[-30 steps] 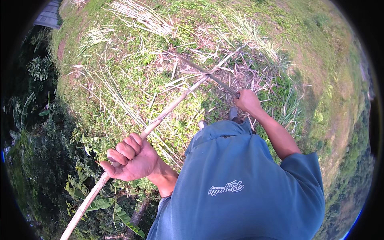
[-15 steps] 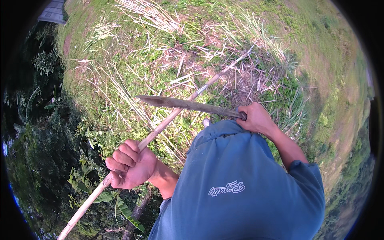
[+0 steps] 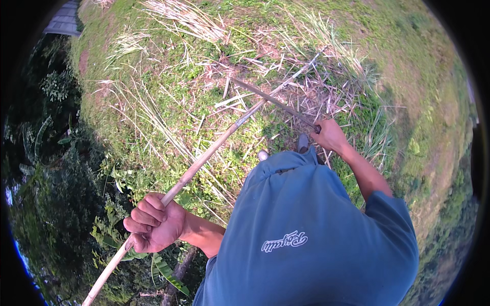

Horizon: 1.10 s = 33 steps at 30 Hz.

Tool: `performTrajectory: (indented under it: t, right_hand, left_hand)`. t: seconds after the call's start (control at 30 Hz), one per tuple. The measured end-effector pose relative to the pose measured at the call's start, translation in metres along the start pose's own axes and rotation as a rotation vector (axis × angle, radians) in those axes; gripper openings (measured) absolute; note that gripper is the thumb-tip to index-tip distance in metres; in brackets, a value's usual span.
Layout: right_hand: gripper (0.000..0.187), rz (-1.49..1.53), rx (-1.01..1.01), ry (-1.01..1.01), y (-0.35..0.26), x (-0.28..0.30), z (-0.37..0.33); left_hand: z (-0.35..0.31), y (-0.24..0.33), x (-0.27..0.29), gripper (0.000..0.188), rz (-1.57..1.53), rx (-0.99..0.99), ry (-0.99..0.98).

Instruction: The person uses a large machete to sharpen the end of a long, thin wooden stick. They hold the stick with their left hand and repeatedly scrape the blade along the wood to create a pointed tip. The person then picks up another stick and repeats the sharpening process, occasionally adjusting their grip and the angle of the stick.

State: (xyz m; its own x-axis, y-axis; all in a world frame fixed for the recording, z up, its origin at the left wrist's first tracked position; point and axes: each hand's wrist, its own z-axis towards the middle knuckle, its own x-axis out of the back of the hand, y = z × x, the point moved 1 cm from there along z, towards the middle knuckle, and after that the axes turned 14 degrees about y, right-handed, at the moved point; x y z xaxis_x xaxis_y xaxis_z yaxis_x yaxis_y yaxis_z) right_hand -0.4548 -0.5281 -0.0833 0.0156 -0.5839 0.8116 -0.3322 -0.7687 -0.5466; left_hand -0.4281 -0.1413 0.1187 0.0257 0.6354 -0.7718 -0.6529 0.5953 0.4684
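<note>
A long pale pole (image 3: 206, 154), like a cane stalk, slants from the lower left up to the litter-strewn ground at upper right. My left hand (image 3: 157, 223) is wrapped around its lower part, and the pole's near end runs out past the fist. My right hand (image 3: 329, 136) grips the handle of a machete (image 3: 278, 104) in front of my body. The blade points up and left and crosses the pole at its upper middle. Whether the edge touches the pole or bites into it, I cannot tell.
Cut stalks (image 3: 186, 19) lie bundled at the top, with green-yellow leaves (image 3: 332, 43) at upper right. Chips and strips litter the grass. My shoes (image 3: 303, 143) show below the blade. Dark bushes (image 3: 56, 214) fill the left side; a grey roof (image 3: 63, 19) stands far left.
The machete has swung away from my body, its tip now farther forward, crossing the pole higher up. My left hand has shifted slightly left and down with the pole.
</note>
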Motion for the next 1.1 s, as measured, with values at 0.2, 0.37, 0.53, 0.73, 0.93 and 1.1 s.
performTrajectory:
  t: [0.2, 0.37, 0.53, 0.73, 0.93, 1.1]
  right_hand:
    - [0.027, 0.103, 0.330, -0.198, -0.068, 0.048, -0.024]
    - [0.027, -0.112, 0.193, -0.105, -0.027, 0.051, 0.004]
    - [0.028, -0.065, 0.145, -0.231, -0.047, 0.072, -0.007]
    - [0.029, -0.053, 0.209, -0.214, -0.044, 0.062, -0.013]
    - [0.043, -0.325, -0.319, -0.010, 0.101, -0.006, 0.042]
    - [0.042, -0.196, -0.267, 0.033, 0.077, 0.004, 0.022]
  left_hand:
    - [-0.003, -0.004, -0.013, 0.029, 0.028, -0.049, 0.005]
    - [-0.005, -0.004, -0.019, 0.030, 0.010, -0.030, -0.112]
    - [-0.004, -0.002, -0.016, 0.032, 0.004, -0.029, -0.110]
    - [-0.004, -0.003, -0.021, 0.031, -0.014, -0.019, -0.218]
    - [-0.005, 0.002, -0.014, 0.031, 0.025, -0.038, -0.196]
    - [0.001, 0.007, -0.011, 0.029, 0.058, -0.146, 0.112]
